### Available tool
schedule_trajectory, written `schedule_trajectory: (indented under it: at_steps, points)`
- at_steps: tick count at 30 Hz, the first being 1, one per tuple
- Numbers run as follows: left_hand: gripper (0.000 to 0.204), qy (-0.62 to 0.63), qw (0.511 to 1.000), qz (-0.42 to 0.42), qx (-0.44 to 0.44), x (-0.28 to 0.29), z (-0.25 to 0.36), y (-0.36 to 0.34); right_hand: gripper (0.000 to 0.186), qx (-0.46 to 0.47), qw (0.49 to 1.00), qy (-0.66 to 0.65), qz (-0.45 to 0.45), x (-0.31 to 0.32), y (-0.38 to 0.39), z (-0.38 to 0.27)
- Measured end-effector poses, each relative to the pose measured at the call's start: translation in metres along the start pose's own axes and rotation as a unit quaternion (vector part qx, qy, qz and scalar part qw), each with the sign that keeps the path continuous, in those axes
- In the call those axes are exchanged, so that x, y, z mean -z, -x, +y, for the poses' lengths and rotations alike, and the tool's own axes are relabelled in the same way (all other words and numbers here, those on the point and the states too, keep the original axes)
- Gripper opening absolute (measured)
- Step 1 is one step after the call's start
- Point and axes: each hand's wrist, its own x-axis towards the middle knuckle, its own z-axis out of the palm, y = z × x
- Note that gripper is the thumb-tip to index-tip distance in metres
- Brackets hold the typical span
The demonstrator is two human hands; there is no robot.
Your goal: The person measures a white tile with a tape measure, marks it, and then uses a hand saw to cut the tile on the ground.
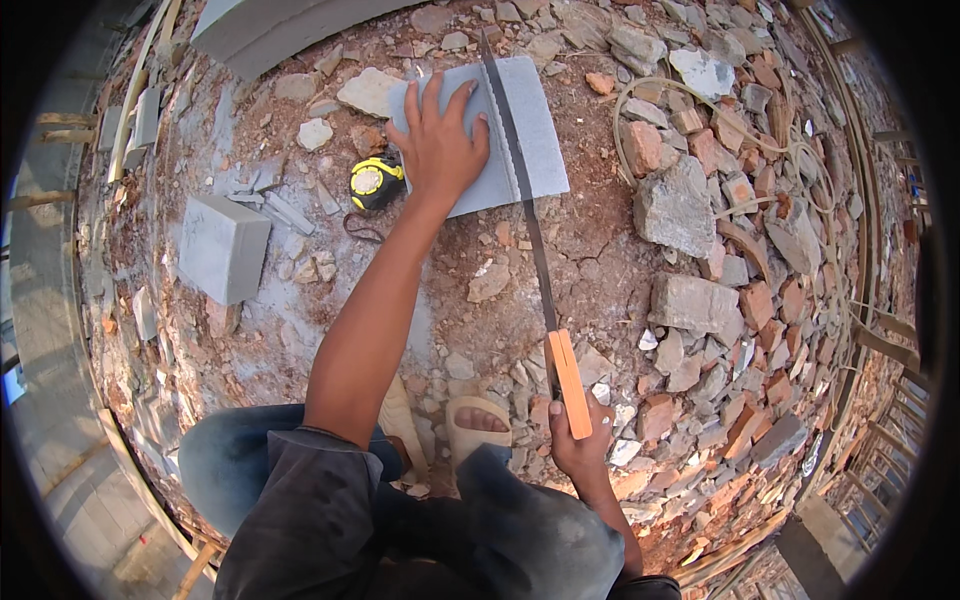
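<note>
My left hand (440, 145) lies flat, fingers spread, on the left part of a light grey block (540, 130) on the ground. In my right hand (583, 440) is the orange handle of a hand saw (540, 265). The long dark blade runs forward from the handle and crosses the block's top, just right of my left fingers. Pale dust lines the blade's left edge, so I cannot tell how deep it sits. A black and yellow tape measure (376, 183) rests left of the block, close to my left wrist.
Broken bricks and stones (690, 300) are heaped on the right, with a pale hose (640, 95) looped over them. A smaller grey block (225, 250) stands at the left among offcuts. Larger grey blocks (290, 30) lie at the far side. My sandalled foot (480, 425) is below.
</note>
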Motion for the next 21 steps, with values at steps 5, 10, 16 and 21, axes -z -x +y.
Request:
schedule_trajectory:
  at_steps: [5, 10, 16, 21]
  points:
    - [0.045, 0.017, 1.0, -0.004, -0.002, -0.0008, -0.0015, -0.0003, 0.012, -0.003, 1.0, -0.001, -0.002, 0.0017, 0.0012, -0.0025]
    - [0.045, -0.005, 1.0, 0.008, -0.006, -0.0022, -0.0012, 0.0003, 0.011, -0.001, 1.0, 0.009, 0.016, 0.0031, 0.003, -0.0029]
    - [0.046, 0.002, 1.0, -0.003, -0.007, -0.0024, -0.001, -0.0003, 0.011, -0.021, 1.0, 0.0, -0.002, 0.0042, 0.0031, -0.0019]
    - [0.046, 0.001, 1.0, -0.006, -0.005, -0.0025, -0.0004, -0.0003, 0.011, -0.026, 0.999, -0.012, -0.025, 0.0052, 0.0027, 0.0006]
